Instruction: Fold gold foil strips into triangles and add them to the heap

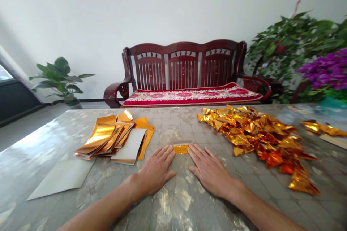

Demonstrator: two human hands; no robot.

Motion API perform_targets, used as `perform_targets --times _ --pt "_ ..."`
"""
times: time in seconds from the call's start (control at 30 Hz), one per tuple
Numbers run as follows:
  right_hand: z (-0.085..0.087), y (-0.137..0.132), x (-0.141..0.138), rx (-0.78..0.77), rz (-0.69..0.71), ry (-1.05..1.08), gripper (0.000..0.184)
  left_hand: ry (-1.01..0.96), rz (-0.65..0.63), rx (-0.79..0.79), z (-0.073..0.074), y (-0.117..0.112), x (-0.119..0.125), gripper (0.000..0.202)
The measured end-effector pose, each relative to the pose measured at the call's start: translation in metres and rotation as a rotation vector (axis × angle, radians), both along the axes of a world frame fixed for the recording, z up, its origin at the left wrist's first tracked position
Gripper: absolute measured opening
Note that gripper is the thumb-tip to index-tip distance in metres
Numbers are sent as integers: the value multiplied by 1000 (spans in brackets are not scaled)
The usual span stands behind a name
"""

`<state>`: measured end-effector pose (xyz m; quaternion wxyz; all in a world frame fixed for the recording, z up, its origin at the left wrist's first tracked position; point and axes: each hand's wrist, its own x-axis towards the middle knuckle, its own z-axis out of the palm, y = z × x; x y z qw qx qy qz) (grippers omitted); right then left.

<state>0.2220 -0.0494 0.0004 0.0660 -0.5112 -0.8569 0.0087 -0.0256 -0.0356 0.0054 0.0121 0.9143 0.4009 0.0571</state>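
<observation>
A narrow folded strip of gold foil paper [181,149] lies flat on the table between my hands. My left hand [158,168] is palm down with its fingers stretched out, the fingertips on the strip's left end. On the right end rest the fingertips of my right hand [210,169], also flat and extended. To the left is a loose stack of gold foil sheets [105,135], with a pale sheet [131,146] on its near right side. A heap of folded gold foil pieces [252,130] spreads over the table's right side.
A single pale sheet [63,178] lies at the left of the patterned table [173,209]. Clear plastic wrapping [295,112] and more gold foil [324,129] sit at the far right. Beyond the table stand a wooden bench [184,65], a potted plant [61,79] and purple flowers [325,68].
</observation>
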Motion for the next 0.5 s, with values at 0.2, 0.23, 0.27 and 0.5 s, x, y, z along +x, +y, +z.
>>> perform_targets --times 0.2,0.23,0.27,0.5 --pt "4 12 12 -1 -11 -36 54 -32 0 -3 4 0 6 57" --pt "4 16 15 5 -33 -45 53 -42 0 -1 3 0 11 57" --pt "6 20 17 16 -49 -52 53 -51 -5 0 3 0 17 56" --pt "19 39 5 206 -88 -97 26 -133 43 49 -2 6 46 41"
